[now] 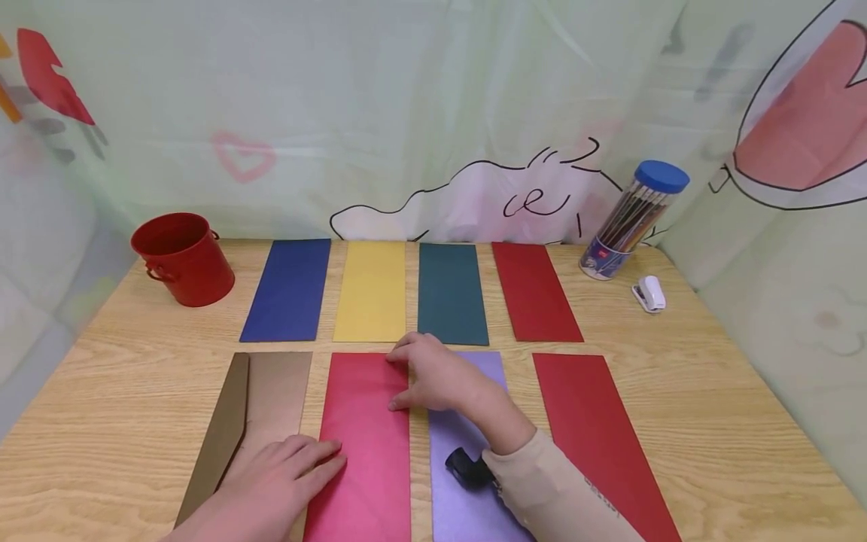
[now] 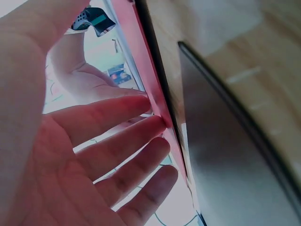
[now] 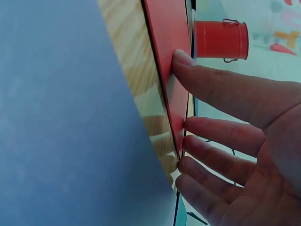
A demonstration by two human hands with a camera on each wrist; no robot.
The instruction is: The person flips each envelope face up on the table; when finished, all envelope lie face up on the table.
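A pink envelope (image 1: pixel 372 467) lies flat on the table, between a brown envelope (image 1: pixel 271 406) and a lilac one (image 1: pixel 450 489). My left hand (image 1: pixel 274 478) reaches across the brown envelope, its fingertips on the pink one's left edge; the left wrist view shows those fingers (image 2: pixel 124 136) fairly straight and apart. Over the lilac envelope comes my right hand (image 1: pixel 433 373), touching the pink envelope's right side near its far end. In the right wrist view its thumb (image 3: pixel 186 59) rests on the pink surface, spread from the other fingers. Neither hand grips anything.
Farther right lies a red envelope (image 1: pixel 603 429). Behind stands a row of blue (image 1: pixel 287 290), yellow (image 1: pixel 370 293), green (image 1: pixel 452 293) and red (image 1: pixel 538 293) rectangles lying flat. A red bucket (image 1: pixel 196 271), a pencil tub (image 1: pixel 626 226) and a white stapler (image 1: pixel 650 293) stand near the back.
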